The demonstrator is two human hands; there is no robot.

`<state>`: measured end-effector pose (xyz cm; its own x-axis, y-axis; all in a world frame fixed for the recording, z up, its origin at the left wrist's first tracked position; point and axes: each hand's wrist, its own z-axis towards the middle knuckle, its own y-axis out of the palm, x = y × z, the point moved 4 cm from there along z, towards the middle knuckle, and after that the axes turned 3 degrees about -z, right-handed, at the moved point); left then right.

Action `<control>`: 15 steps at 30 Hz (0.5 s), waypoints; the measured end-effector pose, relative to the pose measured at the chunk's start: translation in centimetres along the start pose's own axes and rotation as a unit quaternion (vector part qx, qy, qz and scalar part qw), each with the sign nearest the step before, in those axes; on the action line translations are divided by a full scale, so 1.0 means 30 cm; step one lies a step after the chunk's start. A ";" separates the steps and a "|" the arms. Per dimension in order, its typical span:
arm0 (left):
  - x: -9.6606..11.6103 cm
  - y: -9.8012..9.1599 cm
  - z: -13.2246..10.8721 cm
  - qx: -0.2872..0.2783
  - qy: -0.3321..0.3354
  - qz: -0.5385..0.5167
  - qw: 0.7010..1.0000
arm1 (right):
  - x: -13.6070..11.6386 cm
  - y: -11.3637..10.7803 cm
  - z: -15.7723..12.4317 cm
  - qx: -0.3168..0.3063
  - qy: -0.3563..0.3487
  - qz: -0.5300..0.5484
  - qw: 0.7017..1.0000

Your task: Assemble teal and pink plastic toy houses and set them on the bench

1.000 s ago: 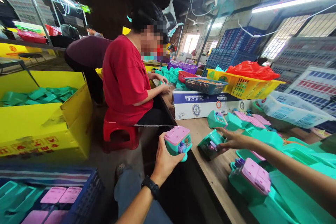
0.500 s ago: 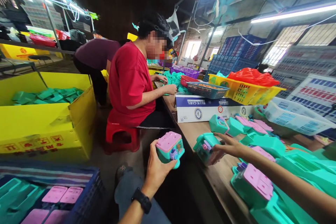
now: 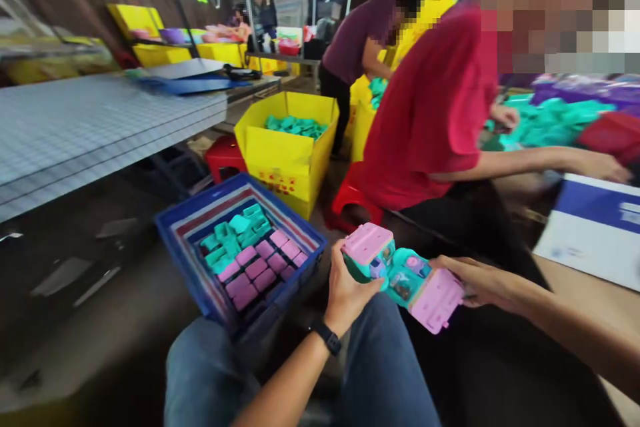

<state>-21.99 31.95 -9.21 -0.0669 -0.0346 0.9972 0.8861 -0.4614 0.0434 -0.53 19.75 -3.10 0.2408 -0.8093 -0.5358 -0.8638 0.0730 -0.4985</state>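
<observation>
- Table (image 3: 100,123), pale and gridded, filling the far left side.
- Co-worker (image 3: 425,113) in a red shirt, seated to the right on a red stool (image 3: 353,197), arms stretched toward a bench (image 3: 563,273) at the right edge.
- Second person (image 3: 357,37) in a purple shirt, bending forward farther back.
- Legs (image 3: 385,360) in blue jeans, the wearer's own, at the bottom centre.
- Carton (image 3: 277,159), yellow and open, holding teal parts (image 3: 295,125), standing just beyond the crate.
- Crate (image 3: 175,240), blue with a striped lining, on the floor ahead of the legs; teal pieces lie toward its far side, pink-topped ones in rows nearer the wearer.
- Box (image 3: 595,233), white and blue, on the bench.
- Left hand (image 3: 347,290), closed around the left toy (image 3: 369,250): teal body, pink top, held up above the knees, right of the crate.
- Right hand (image 3: 480,283), gripping the right toy (image 3: 434,293) by its far end — same colours, tilted, its clear front toward the other; whether the two touch, I cannot tell.
- Watch (image 3: 327,337), black, on the left wrist.
</observation>
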 end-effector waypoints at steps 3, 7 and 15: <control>-0.059 -0.163 0.027 0.078 -0.016 0.023 0.997 | -0.142 0.129 0.150 -0.080 0.016 0.007 0.997; -0.141 -0.381 0.050 0.171 -0.030 0.041 0.984 | -0.266 0.311 0.345 -0.176 0.035 0.026 0.983; -0.380 -0.921 0.073 0.433 -0.136 0.136 0.881 | -0.520 0.744 0.657 -0.262 -0.055 0.097 0.959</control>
<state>-44.72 47.04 -21.65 0.2098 0.2276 0.9509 0.8783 0.3835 -0.2856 -14.84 45.50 -19.30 0.0726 -0.7412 -0.6673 -0.9939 -0.1095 0.0136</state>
